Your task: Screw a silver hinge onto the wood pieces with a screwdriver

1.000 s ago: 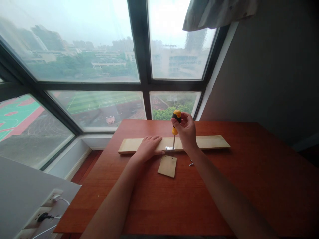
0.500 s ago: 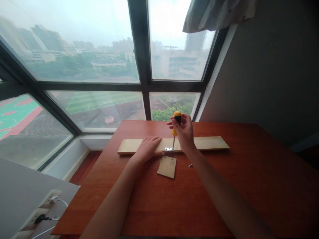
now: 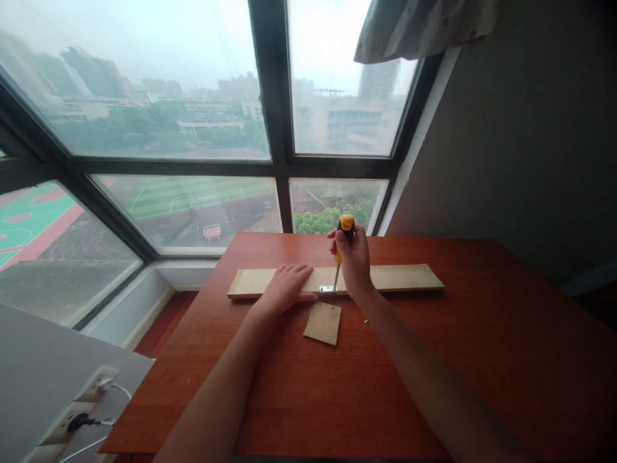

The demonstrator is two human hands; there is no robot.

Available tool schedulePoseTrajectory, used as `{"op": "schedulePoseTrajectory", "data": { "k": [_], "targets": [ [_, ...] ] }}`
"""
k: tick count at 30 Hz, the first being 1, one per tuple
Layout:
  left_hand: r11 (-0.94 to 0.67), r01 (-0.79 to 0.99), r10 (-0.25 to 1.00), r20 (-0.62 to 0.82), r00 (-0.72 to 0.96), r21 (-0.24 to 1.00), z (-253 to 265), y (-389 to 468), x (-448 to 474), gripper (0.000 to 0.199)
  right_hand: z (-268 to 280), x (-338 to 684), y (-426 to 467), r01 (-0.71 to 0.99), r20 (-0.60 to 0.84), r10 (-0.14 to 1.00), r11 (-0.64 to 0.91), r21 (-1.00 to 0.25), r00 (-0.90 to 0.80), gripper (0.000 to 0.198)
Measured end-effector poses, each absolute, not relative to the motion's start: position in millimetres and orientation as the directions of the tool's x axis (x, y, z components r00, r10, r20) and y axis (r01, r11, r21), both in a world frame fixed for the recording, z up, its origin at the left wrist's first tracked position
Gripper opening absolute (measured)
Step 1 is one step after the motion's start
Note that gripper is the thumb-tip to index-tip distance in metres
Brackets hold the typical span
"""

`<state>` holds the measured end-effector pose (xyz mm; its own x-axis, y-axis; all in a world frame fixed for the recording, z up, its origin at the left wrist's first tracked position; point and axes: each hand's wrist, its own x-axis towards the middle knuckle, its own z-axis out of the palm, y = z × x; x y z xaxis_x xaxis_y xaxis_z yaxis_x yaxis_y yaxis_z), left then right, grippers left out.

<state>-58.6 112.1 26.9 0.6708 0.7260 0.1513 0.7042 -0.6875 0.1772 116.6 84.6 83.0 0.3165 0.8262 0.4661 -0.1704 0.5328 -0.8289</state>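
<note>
A long pale wooden board (image 3: 407,276) lies across the table. My left hand (image 3: 288,284) rests flat on it, left of its middle, fingers stretched out and the thumb along the near edge. A small silver metal hinge or bracket (image 3: 328,289) sits at the board's near edge, just right of that thumb. My right hand (image 3: 355,257) is wrapped round the yellow and black handle of a screwdriver (image 3: 346,224). The screwdriver stands nearly upright, tilted slightly, its shaft reaching down to the right end of the metal piece. The tip's contact with a screw is too small to make out.
A small square wooden piece (image 3: 322,323) with two holes lies in front of the board. A tiny metal screw (image 3: 366,321) lies beside my right forearm, partly hidden. The reddish-brown table (image 3: 308,399) stands against a window frame (image 3: 279,170). Plugged sockets (image 3: 77,418) are at lower left.
My right hand has turned with the screwdriver, and the handle's top has tipped slightly right and nearer. My forearm now covers more of the loose screw. My left hand and the board stay put.
</note>
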Motion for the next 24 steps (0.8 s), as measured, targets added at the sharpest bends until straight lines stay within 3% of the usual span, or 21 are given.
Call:
{"op": "schedulePoseTrajectory", "data": {
  "k": [7, 13, 19, 24],
  "targets": [
    [-0.690, 0.703, 0.724, 0.155, 0.672, 0.174, 26.8, 111.9, -59.1, 0.067, 80.6, 117.1, 84.2, -0.105, 0.448, 0.828, 0.506, -0.856, 0.338, 0.028],
    [-0.688, 0.703, 0.726, 0.157, 0.670, 0.179, 25.9, 112.8, -60.0, 0.068, 83.3, 116.8, 86.4, -0.215, 0.424, 0.826, 0.521, -0.826, 0.371, 0.039],
    [-0.682, 0.708, 0.731, 0.147, 0.667, 0.183, 27.1, 112.4, -59.2, 0.067, 81.7, 117.9, 86.7, -0.201, 0.439, 0.830, 0.522, -0.829, 0.344, 0.031],
    [-0.688, 0.702, 0.725, 0.151, 0.672, 0.184, 27.7, 111.9, -58.8, 0.068, 80.3, 117.6, 88.9, -0.243, 0.420, 0.834, 0.518, -0.820, 0.359, 0.038]
  ]
}}
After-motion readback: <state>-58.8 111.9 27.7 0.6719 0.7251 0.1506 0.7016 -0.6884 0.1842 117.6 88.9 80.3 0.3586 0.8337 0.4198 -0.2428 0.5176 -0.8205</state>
